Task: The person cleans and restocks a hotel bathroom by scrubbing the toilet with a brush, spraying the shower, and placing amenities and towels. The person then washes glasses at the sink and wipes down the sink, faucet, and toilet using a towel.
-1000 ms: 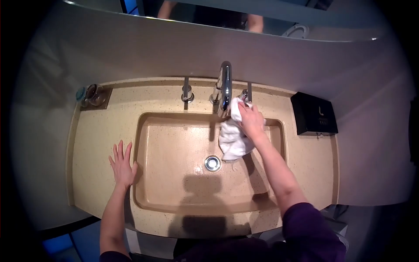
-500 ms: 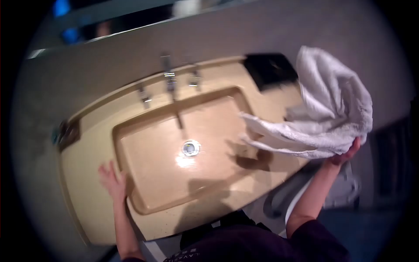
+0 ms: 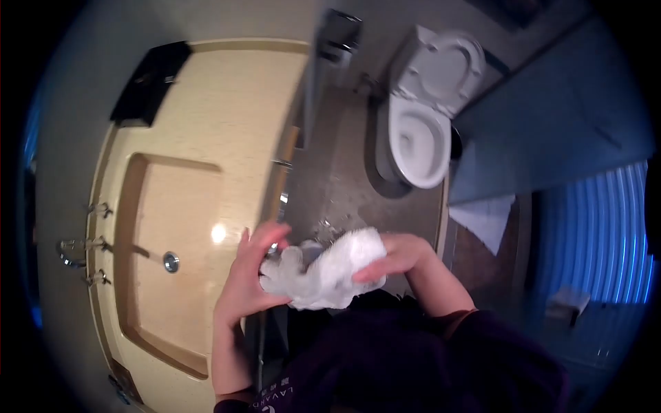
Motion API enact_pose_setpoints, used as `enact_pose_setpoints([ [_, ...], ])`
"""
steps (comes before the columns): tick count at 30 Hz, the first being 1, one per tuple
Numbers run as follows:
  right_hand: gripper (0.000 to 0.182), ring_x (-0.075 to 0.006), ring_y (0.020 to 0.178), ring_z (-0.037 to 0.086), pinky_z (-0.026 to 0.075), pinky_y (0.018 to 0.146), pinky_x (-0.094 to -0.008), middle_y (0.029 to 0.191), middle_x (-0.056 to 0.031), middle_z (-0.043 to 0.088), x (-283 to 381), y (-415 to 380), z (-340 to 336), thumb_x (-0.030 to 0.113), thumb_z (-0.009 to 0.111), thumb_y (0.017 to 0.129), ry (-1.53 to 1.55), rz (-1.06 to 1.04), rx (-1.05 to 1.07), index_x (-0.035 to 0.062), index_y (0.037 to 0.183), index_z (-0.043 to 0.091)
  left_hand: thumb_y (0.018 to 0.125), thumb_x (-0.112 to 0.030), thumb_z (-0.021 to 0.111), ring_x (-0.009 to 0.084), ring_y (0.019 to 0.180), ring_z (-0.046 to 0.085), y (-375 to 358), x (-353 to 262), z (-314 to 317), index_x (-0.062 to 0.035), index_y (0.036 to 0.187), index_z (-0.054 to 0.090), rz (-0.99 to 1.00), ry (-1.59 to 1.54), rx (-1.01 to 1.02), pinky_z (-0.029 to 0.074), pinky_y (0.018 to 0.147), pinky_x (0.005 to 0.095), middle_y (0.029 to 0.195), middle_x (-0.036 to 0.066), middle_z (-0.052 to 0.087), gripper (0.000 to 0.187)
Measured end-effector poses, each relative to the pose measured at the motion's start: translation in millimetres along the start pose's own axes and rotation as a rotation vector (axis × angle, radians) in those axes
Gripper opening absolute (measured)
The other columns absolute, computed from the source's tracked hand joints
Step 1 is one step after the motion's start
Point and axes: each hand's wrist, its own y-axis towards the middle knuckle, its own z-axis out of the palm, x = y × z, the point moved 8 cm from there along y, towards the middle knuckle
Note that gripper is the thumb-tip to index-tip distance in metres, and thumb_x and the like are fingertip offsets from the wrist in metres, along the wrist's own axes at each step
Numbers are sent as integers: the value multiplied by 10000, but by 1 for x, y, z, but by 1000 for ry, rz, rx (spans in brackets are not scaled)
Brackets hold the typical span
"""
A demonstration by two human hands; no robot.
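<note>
A white towel, bunched into a bundle, is held between my two hands in front of my body. My left hand is curved round its left end, with the thumb below and the fingers above. On the other side my right hand grips the towel's right end, the thumb pressing on the front. Part of the right fingers is hidden behind the cloth. The bundle is over the floor, just right of the counter's edge.
The tan sink and its taps are on the left. A black box stands at the counter's far end. The toilet has its lid up. A glass panel and a white mat are on the right.
My view has turned right from the sink toward the toilet. The towel, earlier hanging loose from my right hand, is now bunched up. My left hand, open over the counter before, has closed on it.
</note>
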Motion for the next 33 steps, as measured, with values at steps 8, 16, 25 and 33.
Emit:
enact_pose_setpoints([
  [8, 555, -202, 1074, 530, 394, 930, -305, 1143, -146, 592, -161, -275, -99, 467, 435, 921, -258, 354, -577, -3, 1204, 516, 636, -147, 755, 328, 848, 551, 46, -20, 213, -9, 878, 583, -153, 296, 300, 463, 729, 382, 965, 138, 558, 327],
  [16, 391, -221, 1051, 557, 442, 887, -328, 1115, -135, 600, -131, -432, -124, 277, 501, 917, -193, -55, -667, -21, 1166, 547, 667, -213, 766, 345, 808, 616, 141, -109, 307, -13, 903, 570, -101, 134, 649, 485, 695, 385, 845, 168, 628, 366],
  [25, 436, -257, 1127, 471, 388, 937, -340, 1221, -132, 477, -248, -394, -296, 293, 487, 908, 301, 253, -1013, 5, 1234, 455, 831, -136, 616, 206, 875, 574, 333, -15, 345, -12, 1037, 521, 104, -272, -320, 439, 814, 305, 960, 117, 594, 258],
  [33, 493, -288, 1195, 395, 339, 981, -351, 1314, -130, 367, -283, -378, -454, 306, 474, 899, 375, 455, -1233, 28, 1294, 373, 746, -473, 623, 471, 1088, 442, 215, 278, 510, -90, 1342, 315, -932, 235, 400, 393, 928, 509, 1193, 279, 427, 773],
])
